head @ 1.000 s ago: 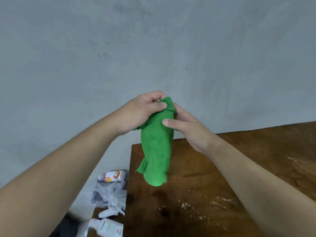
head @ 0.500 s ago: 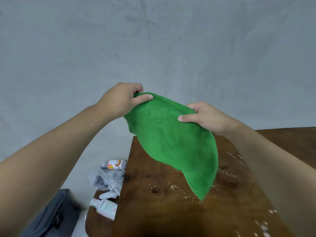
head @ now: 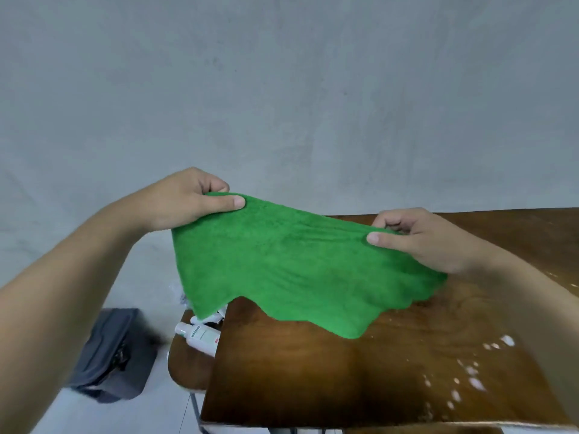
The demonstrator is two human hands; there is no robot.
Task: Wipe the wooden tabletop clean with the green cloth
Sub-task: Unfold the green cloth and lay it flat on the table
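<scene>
1. Off the table's left edge, a dark grey bag (head: 112,355) sits on the floor, and a white bottle (head: 200,335) lies on a lower wooden seat (head: 188,368) just beside that edge.
2. The left hand (head: 185,198) is closed in a pinch on the far-left corner of the green cloth (head: 291,267), thumb on top and fingers curled beneath.
3. A second ago the cloth hung bunched between both hands as a narrow roll; half a second ago it was partly opened; now it is spread wide as a sheet, its near edge drooping in waves.
4. The cloth hangs in the air above the far-left part of the table (head: 329,380). Its lower right edge looks close to the wood, but I cannot tell whether it touches.
5. The right hand (head: 419,239) is likewise closed in a pinch on the cloth's right corner, thumb over the top, lower than the left, so the sheet slopes down to the right.
6. White splashes (head: 476,377) lie on the wood toward the near-right edge, with more along the right side.
7. My reading: unfolding is done and wiping has not yet begun. The cloth likely needs to be laid flat or folded into a pad, then pressed across the spills.
</scene>
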